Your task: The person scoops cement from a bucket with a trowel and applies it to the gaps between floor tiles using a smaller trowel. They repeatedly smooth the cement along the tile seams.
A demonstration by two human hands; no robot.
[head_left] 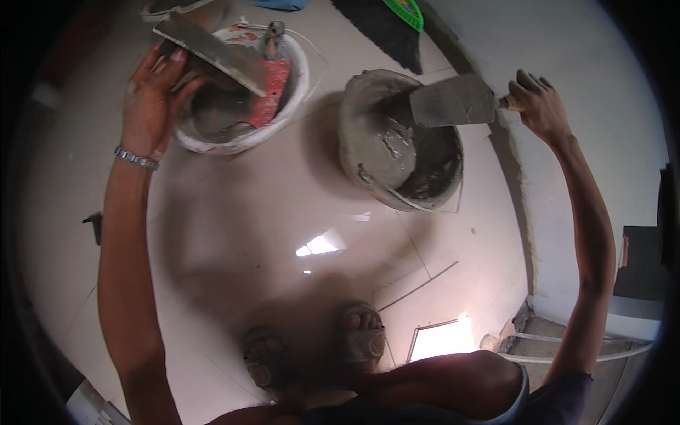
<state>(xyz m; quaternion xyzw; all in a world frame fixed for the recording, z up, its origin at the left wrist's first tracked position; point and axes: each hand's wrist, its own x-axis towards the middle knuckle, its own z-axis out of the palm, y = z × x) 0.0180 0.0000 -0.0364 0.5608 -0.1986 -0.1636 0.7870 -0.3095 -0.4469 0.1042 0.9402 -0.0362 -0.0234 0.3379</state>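
Note:
My left hand point(157, 85), wearing a metal-link bracelet, is closed on a flat rectangular plastering trowel point(209, 53) smeared with grey. The trowel is tilted above the white bucket point(303, 85) at the upper left. Inside that bucket a red-bladed tool point(273, 92) leans with its grimy handle up. My right hand point(542, 106) grips the wooden handle of a bricklayer's trowel point(453, 100) at the upper right. Its wide grey blade hangs over the right rim of a mortar bucket point(347, 134). Wet grey mortar point(389, 156) lies in this bucket, heaped toward the left.
Glossy light tiles point(269, 191) form the floor, and my sandalled feet point(361, 333) stand near the lower middle. A broom point(386, 32) with a green head lies at the top. Along the right runs a pale wall point(602, 142). A small black object point(93, 227) sits beyond my left forearm.

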